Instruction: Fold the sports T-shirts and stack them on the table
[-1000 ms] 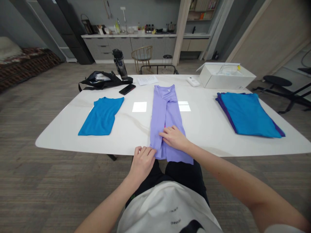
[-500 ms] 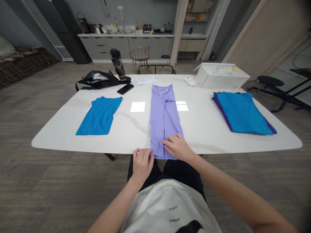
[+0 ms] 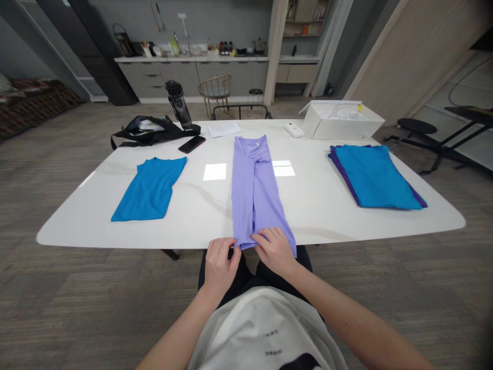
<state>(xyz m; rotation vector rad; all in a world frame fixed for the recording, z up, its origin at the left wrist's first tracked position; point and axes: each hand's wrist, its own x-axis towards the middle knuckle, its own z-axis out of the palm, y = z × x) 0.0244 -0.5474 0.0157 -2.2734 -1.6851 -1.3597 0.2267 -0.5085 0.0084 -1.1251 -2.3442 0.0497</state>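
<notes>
A lavender garment (image 3: pixel 252 190), folded lengthwise into a long strip, lies in front of me with its lower end hanging slightly over the table's near edge. My left hand (image 3: pixel 222 261) pinches the bottom left corner between thumb and fingers. My right hand (image 3: pixel 274 249) is closed on the same bottom edge, near the middle, its fingertips pressed together on the cloth. To the left lies a folded blue shirt (image 3: pixel 150 189). On the right is a stack of folded blue cloth (image 3: pixel 379 177) with purple cloth (image 3: pixel 344 176) beneath it.
The white table (image 3: pixel 196 221) holds a black bag (image 3: pixel 154 131), a dark bottle (image 3: pixel 178 105), a phone (image 3: pixel 191 144) and a paper sheet (image 3: pixel 224 129) at the far left. A small white device (image 3: pixel 294 130) and an open white box (image 3: pixel 342 122) stand at the far right.
My right hand has moved down the garment to its bottom edge and closed there. My left hand stays at the bottom left corner. The view has shifted slightly.
</notes>
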